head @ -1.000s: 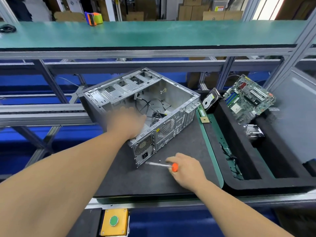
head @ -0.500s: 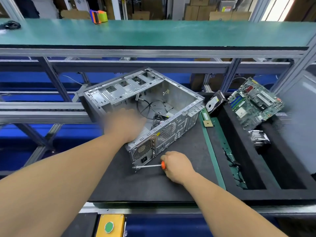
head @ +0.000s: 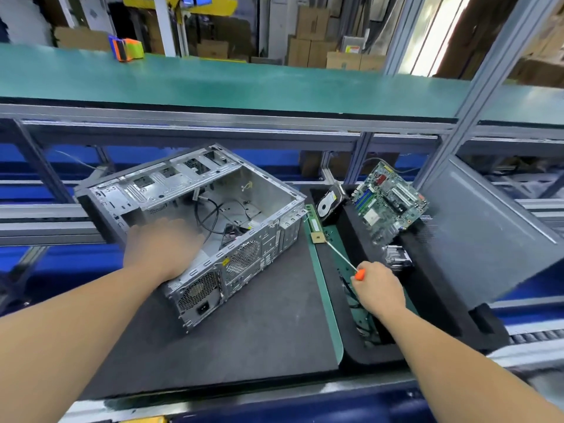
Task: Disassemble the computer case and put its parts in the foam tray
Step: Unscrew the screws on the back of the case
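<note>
I see my left hand lying with fingers spread on the open rim of the perforated sheet-metal computer case, which sits on the dark mat. My right hand grips an orange-handled screwdriver; its thin steel shaft reaches beyond the fingers over the black foam tray, with the green circuit board further off.

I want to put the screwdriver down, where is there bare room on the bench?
The dark mat is bare in front of the computer case, between it and the green strip. The foam tray is crowded: motherboard, hard drive, heatsink and cables.
</note>
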